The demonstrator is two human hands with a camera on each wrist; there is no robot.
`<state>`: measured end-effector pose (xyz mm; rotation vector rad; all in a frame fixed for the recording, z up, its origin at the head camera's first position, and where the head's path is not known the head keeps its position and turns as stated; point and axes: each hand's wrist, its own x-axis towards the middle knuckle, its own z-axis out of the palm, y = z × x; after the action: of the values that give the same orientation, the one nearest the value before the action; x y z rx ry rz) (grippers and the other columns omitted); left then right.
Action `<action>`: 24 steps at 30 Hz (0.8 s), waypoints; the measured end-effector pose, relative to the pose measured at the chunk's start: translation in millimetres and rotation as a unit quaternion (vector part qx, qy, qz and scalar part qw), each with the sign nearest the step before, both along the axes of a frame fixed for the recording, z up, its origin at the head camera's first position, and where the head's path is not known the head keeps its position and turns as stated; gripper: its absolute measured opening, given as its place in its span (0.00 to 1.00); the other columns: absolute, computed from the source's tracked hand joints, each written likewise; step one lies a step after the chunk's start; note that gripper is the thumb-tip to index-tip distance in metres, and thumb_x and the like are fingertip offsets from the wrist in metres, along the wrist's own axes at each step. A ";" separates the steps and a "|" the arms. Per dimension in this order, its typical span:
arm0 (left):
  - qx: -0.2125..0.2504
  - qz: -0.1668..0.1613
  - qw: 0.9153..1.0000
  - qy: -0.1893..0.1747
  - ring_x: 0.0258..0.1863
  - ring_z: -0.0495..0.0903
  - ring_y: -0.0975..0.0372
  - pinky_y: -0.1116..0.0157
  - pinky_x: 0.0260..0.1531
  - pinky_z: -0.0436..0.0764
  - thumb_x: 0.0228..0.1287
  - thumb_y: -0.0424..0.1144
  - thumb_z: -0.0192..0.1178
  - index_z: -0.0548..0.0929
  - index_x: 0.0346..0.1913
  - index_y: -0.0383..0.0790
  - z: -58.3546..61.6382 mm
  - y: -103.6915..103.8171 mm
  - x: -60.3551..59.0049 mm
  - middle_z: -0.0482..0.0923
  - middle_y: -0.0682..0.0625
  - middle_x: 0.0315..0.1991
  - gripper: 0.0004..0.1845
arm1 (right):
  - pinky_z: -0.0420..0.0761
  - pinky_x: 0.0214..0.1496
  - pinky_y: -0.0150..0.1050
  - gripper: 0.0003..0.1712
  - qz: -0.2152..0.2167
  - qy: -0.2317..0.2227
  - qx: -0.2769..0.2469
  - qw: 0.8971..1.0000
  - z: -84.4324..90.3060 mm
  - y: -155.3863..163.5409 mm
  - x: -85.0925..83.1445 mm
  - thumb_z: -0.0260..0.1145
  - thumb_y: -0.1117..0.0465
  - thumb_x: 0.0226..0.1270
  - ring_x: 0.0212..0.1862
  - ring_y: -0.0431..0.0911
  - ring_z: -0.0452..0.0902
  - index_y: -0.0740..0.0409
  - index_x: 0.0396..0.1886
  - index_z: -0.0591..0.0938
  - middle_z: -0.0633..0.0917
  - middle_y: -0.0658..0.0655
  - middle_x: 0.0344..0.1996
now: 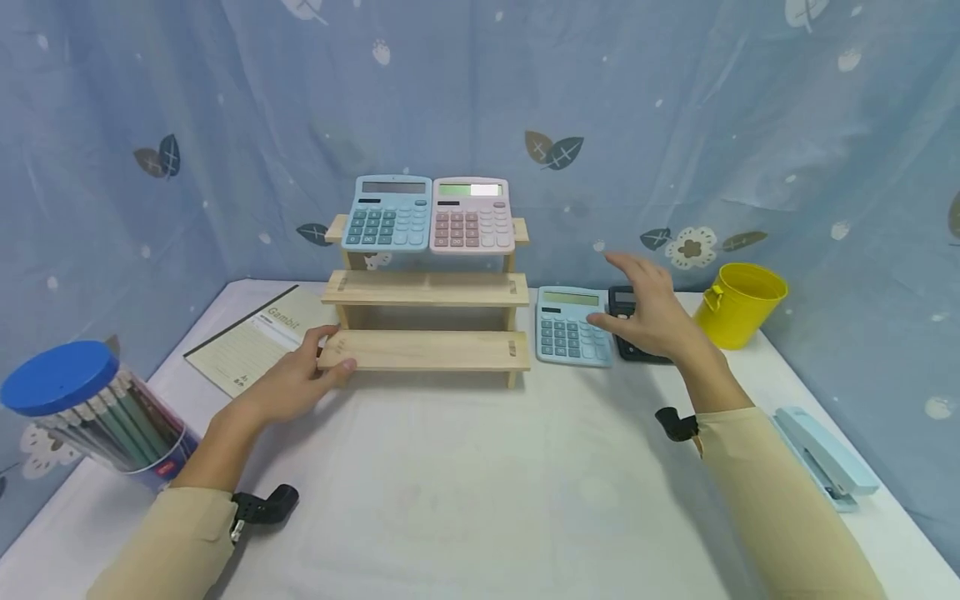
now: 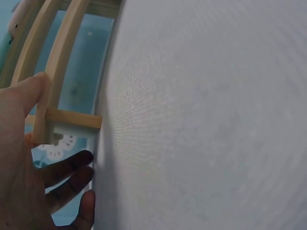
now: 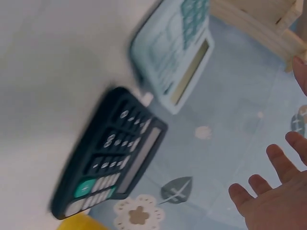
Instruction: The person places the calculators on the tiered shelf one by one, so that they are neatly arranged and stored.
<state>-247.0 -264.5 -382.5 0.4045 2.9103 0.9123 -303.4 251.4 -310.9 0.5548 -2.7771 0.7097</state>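
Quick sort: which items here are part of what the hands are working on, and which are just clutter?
In play:
three-tier wooden shelf, gripped by left hand
light-blue calculator on the table and black calculator, under open right hand
blue calculator and pink calculator on the top tier

Lying about:
yellow metal bucket
blue-lidded pencil tub
notebook
pale-blue stapler

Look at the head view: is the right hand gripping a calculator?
No, the right hand hovers open above the black calculator, fingers spread, holding nothing.
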 end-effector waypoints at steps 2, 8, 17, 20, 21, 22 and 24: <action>-0.004 -0.003 1.000 0.004 0.69 0.66 0.30 0.34 0.64 0.68 0.78 0.61 0.49 0.45 0.81 0.38 1.3 -1.0 -0.9 0.64 0.19 0.69 0.44 | 0.52 0.74 0.73 0.55 -0.004 -0.001 -0.002 1.000 -5.1 5.8 -2.0 0.77 0.50 0.63 0.79 0.69 0.45 0.54 0.82 0.57 0.58 0.65 0.80; -0.002 -0.005 1.000 0.004 0.70 0.65 0.30 0.35 0.65 0.67 0.78 0.61 0.49 0.45 0.80 0.39 0.3 -2.1 -1.7 0.63 0.20 0.70 0.44 | 0.46 0.76 0.72 0.56 -0.003 -0.003 -0.004 1.000 -15.8 23.5 -8.4 0.77 0.50 0.63 0.79 0.70 0.46 0.58 0.82 0.56 0.57 0.68 0.80; 0.003 -0.001 1.000 -0.002 0.71 0.64 0.30 0.34 0.66 0.66 0.78 0.62 0.48 0.44 0.80 0.39 -0.1 -3.3 -1.4 0.61 0.22 0.72 0.44 | 0.46 0.71 0.80 0.59 -0.037 -0.085 0.006 0.996 -23.4 35.6 -14.7 0.75 0.44 0.64 0.79 0.76 0.36 0.55 0.84 0.51 0.51 0.71 0.81; 0.005 0.000 1.000 -0.007 0.72 0.63 0.30 0.34 0.66 0.66 0.78 0.63 0.48 0.43 0.81 0.39 0.4 -3.1 -2.0 0.60 0.22 0.73 0.45 | 0.46 0.69 0.81 0.61 -0.045 -0.098 0.009 0.994 -25.6 39.8 -18.7 0.74 0.42 0.64 0.78 0.77 0.36 0.56 0.84 0.48 0.49 0.72 0.81; 0.005 0.000 1.000 -0.009 0.72 0.62 0.30 0.34 0.66 0.65 0.78 0.63 0.48 0.43 0.81 0.39 0.6 -2.4 -2.6 0.60 0.22 0.73 0.45 | 0.47 0.69 0.81 0.62 -0.048 -0.104 0.008 0.993 -26.0 41.6 -19.5 0.74 0.41 0.64 0.78 0.78 0.35 0.55 0.84 0.47 0.47 0.72 0.81; 0.005 0.001 1.000 -0.011 0.72 0.62 0.30 0.34 0.66 0.66 0.78 0.63 0.48 0.43 0.81 0.39 0.7 -1.8 -3.0 0.60 0.22 0.74 0.46 | 0.48 0.69 0.82 0.63 -0.050 -0.110 0.008 0.993 -26.4 43.1 -20.2 0.74 0.40 0.64 0.78 0.78 0.35 0.55 0.84 0.46 0.47 0.72 0.81; 0.001 0.004 1.000 -0.013 0.72 0.62 0.30 0.34 0.65 0.66 0.77 0.63 0.48 0.43 0.81 0.39 0.7 -1.3 -3.1 0.59 0.22 0.74 0.46 | 0.49 0.68 0.82 0.64 -0.054 -0.124 0.006 0.991 -27.3 45.0 -21.6 0.73 0.38 0.64 0.78 0.78 0.35 0.54 0.85 0.45 0.44 0.71 0.82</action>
<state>-250.1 -265.8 -381.9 0.3783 2.8905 0.9160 -325.0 296.3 -338.2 0.3340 -3.0147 0.7864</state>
